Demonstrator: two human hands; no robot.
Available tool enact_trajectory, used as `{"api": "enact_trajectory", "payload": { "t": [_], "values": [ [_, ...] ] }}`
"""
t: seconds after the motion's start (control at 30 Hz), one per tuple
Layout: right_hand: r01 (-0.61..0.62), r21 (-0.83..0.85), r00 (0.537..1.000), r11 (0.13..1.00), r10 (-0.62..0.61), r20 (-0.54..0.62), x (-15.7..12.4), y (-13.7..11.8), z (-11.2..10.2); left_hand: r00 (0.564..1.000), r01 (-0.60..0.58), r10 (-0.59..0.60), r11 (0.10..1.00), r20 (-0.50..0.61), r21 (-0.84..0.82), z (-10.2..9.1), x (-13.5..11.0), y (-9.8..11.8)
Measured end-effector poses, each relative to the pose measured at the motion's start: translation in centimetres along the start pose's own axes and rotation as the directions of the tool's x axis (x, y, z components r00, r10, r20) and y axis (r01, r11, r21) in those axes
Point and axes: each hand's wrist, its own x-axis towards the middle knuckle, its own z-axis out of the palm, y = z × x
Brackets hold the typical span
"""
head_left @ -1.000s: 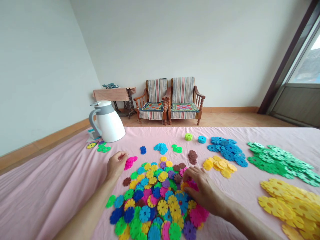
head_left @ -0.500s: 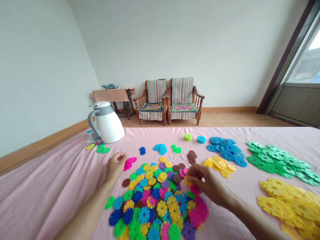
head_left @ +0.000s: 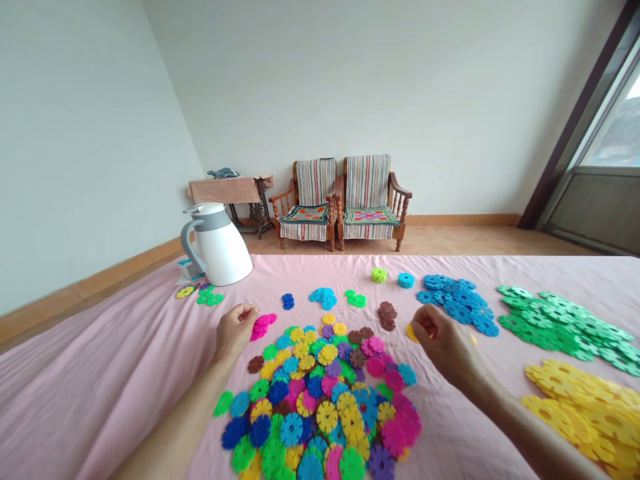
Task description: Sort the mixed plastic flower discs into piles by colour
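My left hand [head_left: 237, 328] hovers beside a little group of pink notched plastic discs [head_left: 263, 326], fingertips pinched; whatever they hold, if anything, is hidden. Over a small pile of yellow discs [head_left: 411, 333] my right hand [head_left: 434, 333] is closed, thumb against curled fingers. It covers most of that pile, and I cannot make out what is in its grip. Between my forearms spreads a large mixed heap of flower-shaped discs [head_left: 327, 417] in yellow, green, blue, pink, purple and brown. Brown discs [head_left: 387, 316] lie just left of my right hand.
Small groups of dark blue [head_left: 288, 301], light blue [head_left: 323, 298] and green discs [head_left: 355, 299] lie beyond the heap. Larger blue [head_left: 457, 300], green [head_left: 570, 327] and yellow piles [head_left: 585, 410] are at right. A white jug [head_left: 223, 247] stands at back left on the pink cloth [head_left: 165, 353].
My right hand has moved right and away from me, from the heap's right edge, where it pinched a yellow-orange disc, to the small yellow pile. My left hand has stayed by the pink discs.
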Motion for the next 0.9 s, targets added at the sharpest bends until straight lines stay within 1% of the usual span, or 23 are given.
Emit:
{"api": "enact_trajectory", "payload": {
  "t": [0.07, 0.13, 0.17, 0.23, 0.3, 0.33, 0.4, 0.43, 0.47, 0.53, 0.63, 0.7, 0.77, 0.9],
  "values": [
    [-0.046, -0.182, 0.996, 0.982, 0.031, -0.08, 0.5, 1.2, -1.0, 1.0, -0.012, 0.012, 1.0, -0.001, 0.01, 0.0, 0.0, -0.1],
    [-0.091, -0.323, 0.99, 0.942, 0.049, -0.136, 0.9, 2.0, -2.0, 1.0, -0.031, 0.031, 0.999, 0.001, 0.022, 0.0, -0.1, 0.0],
    [-0.102, -0.367, 0.987, 0.925, 0.047, -0.157, 1.0, 2.3, -2.4, 0.999, -0.041, 0.041, 0.999, 0.001, 0.029, 0.0, -0.2, 0.1],
    [-0.093, -0.395, 0.984, 0.914, 0.023, -0.178, 1.1, 2.4, -2.7, 0.998, -0.065, 0.065, 0.997, -0.007, 0.047, -0.1, -0.4, 0.5],
    [-0.047, -0.366, 0.986, 0.93, -0.015, -0.164, 1.0, 2.1, -2.4, 0.995, -0.094, 0.096, 0.993, -0.018, 0.065, 0.0, -0.7, 1.1],
    [-0.012, -0.338, 0.99, 0.941, -0.036, -0.136, 0.8, 1.9, -2.0, 0.993, -0.119, 0.12, 0.99, -0.016, 0.072, 0.0, -0.9, 1.5],
    [0.066, -0.283, 0.995, 0.957, -0.083, -0.047, 0.2, 1.3, -0.9, 0.977, -0.213, 0.212, 0.973, 0.027, 0.088, 0.2, -1.5, 2.4],
    [0.108, -0.258, 0.994, 0.96, -0.11, 0.005, -0.2, 1.0, -0.3, 0.959, -0.28, 0.274, 0.955, 0.071, 0.095, 0.2, -1.9, 2.8],
    [0.145, -0.237, 0.989, 0.961, -0.135, 0.058, -0.5, 0.7, 0.4, 0.933, -0.351, 0.337, 0.931, 0.129, 0.1, 0.3, -2.3, 3.3],
    [0.203, -0.211, 0.974, 0.956, -0.175, 0.145, -1.2, 0.3, 1.4, 0.862, -0.47, 0.431, 0.877, 0.268, 0.099, 0.4, -3.1, 4.2],
    [0.245, -0.181, 0.957, 0.953, -0.207, 0.205, -1.8, 0.0, 2.4, 0.759, -0.558, 0.465, 0.825, 0.455, 0.088, 0.4, -4.1, 5.1],
    [0.247, -0.165, 0.955, 0.955, -0.212, 0.207, -1.9, 0.1, 2.5, 0.719, -0.585, 0.458, 0.805, 0.523, 0.101, 0.4, -4.6, 5.4],
    [0.244, -0.155, 0.956, 0.957, -0.21, 0.207, -1.8, 0.1, 2.4, 0.711, -0.589, 0.44, 0.799, 0.548, 0.121, 0.4, -4.8, 5.5],
    [0.244, -0.14, 0.955, 0.96, -0.212, 0.207, -1.7, 0.2, 2.4, 0.74, -0.548, 0.397, 0.824, 0.543, 0.146, 0.6, -4.8, 5.2]
  ]
}}
